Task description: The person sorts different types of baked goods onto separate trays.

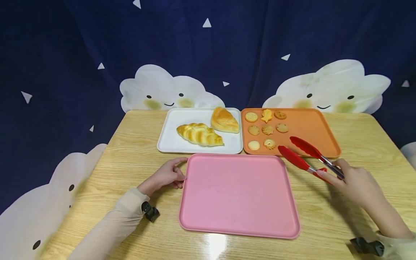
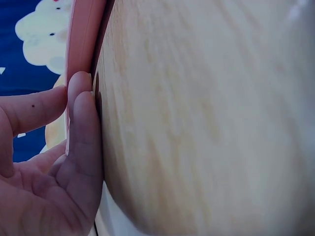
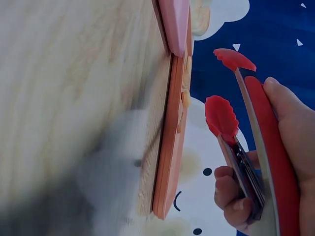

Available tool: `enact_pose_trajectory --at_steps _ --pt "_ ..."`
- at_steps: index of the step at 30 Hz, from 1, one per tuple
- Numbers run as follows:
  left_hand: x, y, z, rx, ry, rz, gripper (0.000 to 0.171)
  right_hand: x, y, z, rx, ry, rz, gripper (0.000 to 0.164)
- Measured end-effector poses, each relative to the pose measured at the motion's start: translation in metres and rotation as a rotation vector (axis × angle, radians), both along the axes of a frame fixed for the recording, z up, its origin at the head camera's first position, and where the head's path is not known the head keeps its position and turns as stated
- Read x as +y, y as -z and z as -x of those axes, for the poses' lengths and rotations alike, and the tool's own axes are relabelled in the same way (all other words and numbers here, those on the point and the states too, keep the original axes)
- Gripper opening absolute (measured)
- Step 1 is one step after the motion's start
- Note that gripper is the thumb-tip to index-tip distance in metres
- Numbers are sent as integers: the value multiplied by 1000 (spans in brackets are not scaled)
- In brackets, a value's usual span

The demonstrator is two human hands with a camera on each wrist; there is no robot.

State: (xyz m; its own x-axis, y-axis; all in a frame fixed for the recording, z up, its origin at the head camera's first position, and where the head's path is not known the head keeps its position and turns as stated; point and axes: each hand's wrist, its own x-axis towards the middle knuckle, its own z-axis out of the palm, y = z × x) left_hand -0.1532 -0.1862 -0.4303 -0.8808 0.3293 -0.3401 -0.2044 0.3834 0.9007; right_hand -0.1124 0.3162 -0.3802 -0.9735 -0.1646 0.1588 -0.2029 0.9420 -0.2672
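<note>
My left hand [image 1: 169, 174] holds the left edge of a pink tray [image 1: 238, 195]. In the left wrist view, its fingers [image 2: 84, 132] meet the pink tray's side wall close to the tabletop, and another digit touches the rim. A pair of red-tipped metal tongs [image 1: 300, 162] is gripped in my right hand [image 1: 359, 184]. Their arms stand apart with nothing between the tips, over the near edge of an orange tray [image 1: 312, 126]. Several small cookies [image 1: 267, 130] lie in that tray's left half. The right wrist view shows the tongs' scalloped tips [image 3: 221, 117].
Left of the orange tray, a white tray [image 1: 169, 144] carries a braided bread [image 1: 199, 134] and a folded pastry [image 1: 224, 120]. All three trays lie on a wooden table [image 1: 130, 144]. Behind it hangs a dark blue curtain [image 1: 182, 39] with clouds and triangles.
</note>
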Motion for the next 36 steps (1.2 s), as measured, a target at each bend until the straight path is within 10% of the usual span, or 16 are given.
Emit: enact_pose_trajectory --at_steps 26,36 --pt "-1 0 0 -3 3 10 69 10 15 -65 -182 323 6 66" --pt "2 -7 -2 -14 8 12 69 13 22 -62 -453 326 -18 73"
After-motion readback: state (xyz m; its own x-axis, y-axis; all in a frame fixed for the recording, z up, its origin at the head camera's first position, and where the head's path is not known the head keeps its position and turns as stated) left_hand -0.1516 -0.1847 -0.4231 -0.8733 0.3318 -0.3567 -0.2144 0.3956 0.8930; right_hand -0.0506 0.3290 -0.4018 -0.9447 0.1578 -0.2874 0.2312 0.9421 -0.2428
